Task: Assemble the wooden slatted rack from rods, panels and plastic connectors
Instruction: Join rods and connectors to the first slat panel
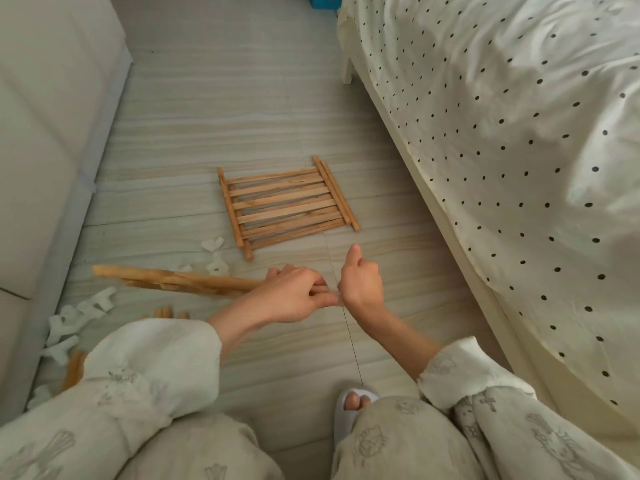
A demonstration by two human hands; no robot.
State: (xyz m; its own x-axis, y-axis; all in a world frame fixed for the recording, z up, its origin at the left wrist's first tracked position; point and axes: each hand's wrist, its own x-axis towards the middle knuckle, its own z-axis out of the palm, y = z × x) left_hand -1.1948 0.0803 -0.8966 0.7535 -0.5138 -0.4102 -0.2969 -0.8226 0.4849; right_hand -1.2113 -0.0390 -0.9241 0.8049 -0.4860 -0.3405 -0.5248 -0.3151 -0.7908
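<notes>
One slatted panel (286, 205) flat on the floor; another (173, 280) held (blurred); two hands (294, 299).

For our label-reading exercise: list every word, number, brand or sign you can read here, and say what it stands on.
None can be read.
Pale printed pyjama sleeves: outline drawings only, no letters.
Blue object at the top edge: dark marks too small to read.
Wooden slatted panel: no markings.
</notes>
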